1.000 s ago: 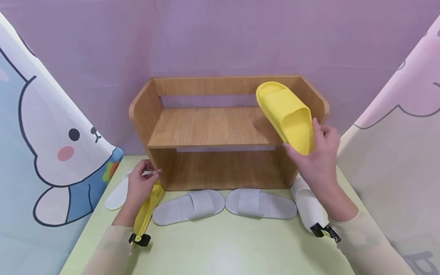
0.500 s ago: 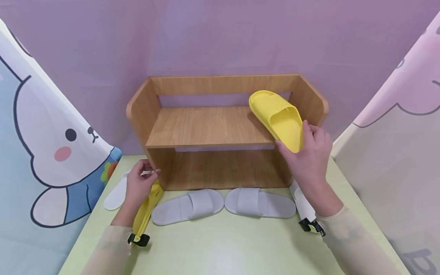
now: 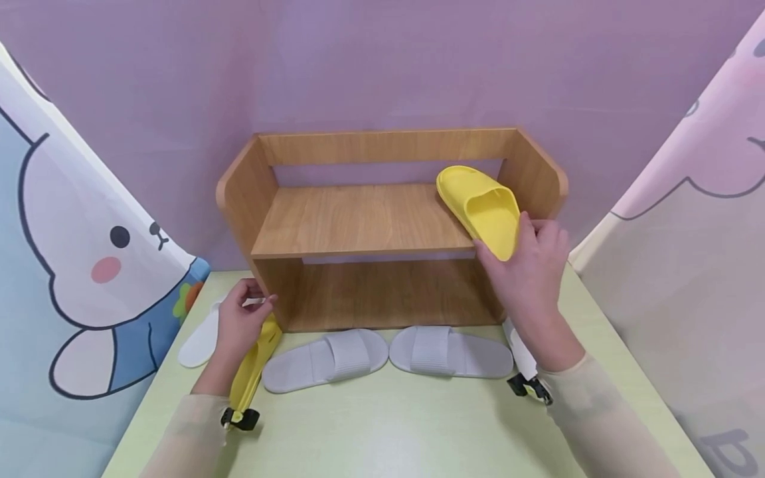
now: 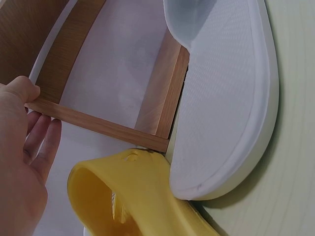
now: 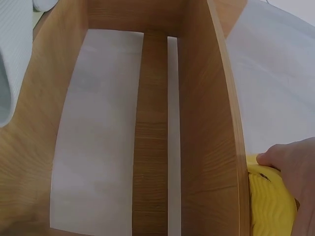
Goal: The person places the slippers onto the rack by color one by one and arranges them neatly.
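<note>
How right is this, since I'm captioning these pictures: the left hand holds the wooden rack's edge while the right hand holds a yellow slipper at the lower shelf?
Not quite: the yellow slipper is at the upper shelf, not the lower, as the head view shows. The left hand does hold the edge of the wooden rack, and the right hand holds the slipper.

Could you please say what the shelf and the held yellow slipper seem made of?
Shelf: apparently wood or wood-effect board with a satin finish, given its visible grain.
Held yellow slipper: probably moulded foam or rubber, matte, given its thick, uniformly coloured body.
</note>
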Action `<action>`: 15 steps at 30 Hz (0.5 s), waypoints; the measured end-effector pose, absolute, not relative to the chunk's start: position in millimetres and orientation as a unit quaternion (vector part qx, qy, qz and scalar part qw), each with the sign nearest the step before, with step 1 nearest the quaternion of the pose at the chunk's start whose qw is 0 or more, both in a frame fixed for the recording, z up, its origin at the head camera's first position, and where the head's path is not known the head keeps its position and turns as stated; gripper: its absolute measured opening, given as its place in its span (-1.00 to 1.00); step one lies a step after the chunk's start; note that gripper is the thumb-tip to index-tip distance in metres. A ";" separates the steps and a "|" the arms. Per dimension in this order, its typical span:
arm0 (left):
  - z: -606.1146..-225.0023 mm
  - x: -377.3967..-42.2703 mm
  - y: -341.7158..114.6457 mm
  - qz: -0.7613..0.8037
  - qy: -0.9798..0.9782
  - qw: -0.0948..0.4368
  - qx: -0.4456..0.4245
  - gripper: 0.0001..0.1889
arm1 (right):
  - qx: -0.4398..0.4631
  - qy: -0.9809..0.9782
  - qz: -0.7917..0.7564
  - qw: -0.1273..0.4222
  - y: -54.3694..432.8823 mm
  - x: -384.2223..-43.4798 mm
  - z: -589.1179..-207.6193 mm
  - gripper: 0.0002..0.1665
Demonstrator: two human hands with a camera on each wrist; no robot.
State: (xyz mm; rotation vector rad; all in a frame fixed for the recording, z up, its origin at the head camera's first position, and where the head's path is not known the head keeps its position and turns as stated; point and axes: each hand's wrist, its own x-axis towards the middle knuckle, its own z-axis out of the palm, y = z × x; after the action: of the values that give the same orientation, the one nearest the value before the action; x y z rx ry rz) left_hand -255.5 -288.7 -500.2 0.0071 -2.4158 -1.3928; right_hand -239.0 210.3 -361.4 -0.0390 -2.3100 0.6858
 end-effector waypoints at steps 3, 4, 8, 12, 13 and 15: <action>-500.1 -254.8 -288.7 -0.491 -0.854 0.173 0.004 -0.59 | -0.031 -0.903 0.266 0.335 208.0 -237.9 -360.0 0.08; -500.2 -254.5 -288.7 -0.490 -0.854 0.173 0.004 -0.58 | -0.035 -0.906 0.265 0.328 207.6 -237.3 -359.7 0.08; -500.7 -253.8 -288.7 -0.491 -0.854 0.172 0.004 -0.59 | -0.044 -0.915 0.269 0.297 207.2 -234.6 -357.7 0.10; -501.1 -253.5 -288.4 -0.490 -0.854 0.174 0.002 -0.59 | -0.042 -0.920 0.282 0.268 209.1 -231.3 -354.1 0.11; -501.2 -253.4 -288.4 -0.489 -0.854 0.174 0.002 -0.59 | -0.042 -0.921 0.286 0.261 209.6 -230.2 -353.1 0.11; -500.7 -253.0 -288.2 -0.489 -0.855 0.175 0.001 -0.59 | -0.043 -0.922 0.292 0.250 210.3 -228.4 -352.3 0.13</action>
State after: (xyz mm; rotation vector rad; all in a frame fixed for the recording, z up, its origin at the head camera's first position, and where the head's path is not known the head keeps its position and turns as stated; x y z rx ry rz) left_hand -253.0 -288.2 -500.7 0.0020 -2.4221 -1.3844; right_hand -228.4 210.3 -352.3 -0.1179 -2.5113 0.7962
